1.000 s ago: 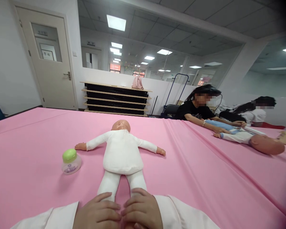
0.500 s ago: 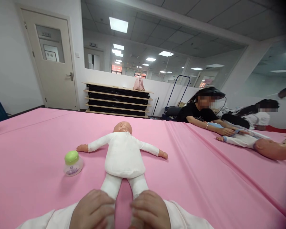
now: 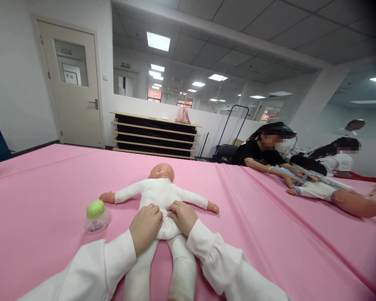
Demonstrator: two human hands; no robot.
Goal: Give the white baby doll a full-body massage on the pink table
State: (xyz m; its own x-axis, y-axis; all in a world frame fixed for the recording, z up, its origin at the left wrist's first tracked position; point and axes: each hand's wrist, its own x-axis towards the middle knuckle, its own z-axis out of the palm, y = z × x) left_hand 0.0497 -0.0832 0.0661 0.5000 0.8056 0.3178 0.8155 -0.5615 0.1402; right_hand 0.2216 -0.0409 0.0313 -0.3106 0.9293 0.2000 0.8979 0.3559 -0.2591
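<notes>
A baby doll with a white cloth body lies on the pink-covered table, its head away from me and its arms spread. My left hand rests on one side of its lower torso, fingers bent and gripping the cloth. Opposite it, my right hand has its fingers curled onto the same part of the torso. Between the two hands the white cloth is creased. My thumbs are mostly hidden. To the left of the doll, near its hand, stands a translucent jar with a green lid.
At the right, a co-worker in black handles another doll on the same pink cloth. Another person in white sits beyond. Stacked boards with a pink backpack and a blue trolley stand behind the table.
Both my hands have moved forward from the doll's legs up to its lower torso, and the cloth there has creased. The camera view has tilted slightly. The jar stays put.
</notes>
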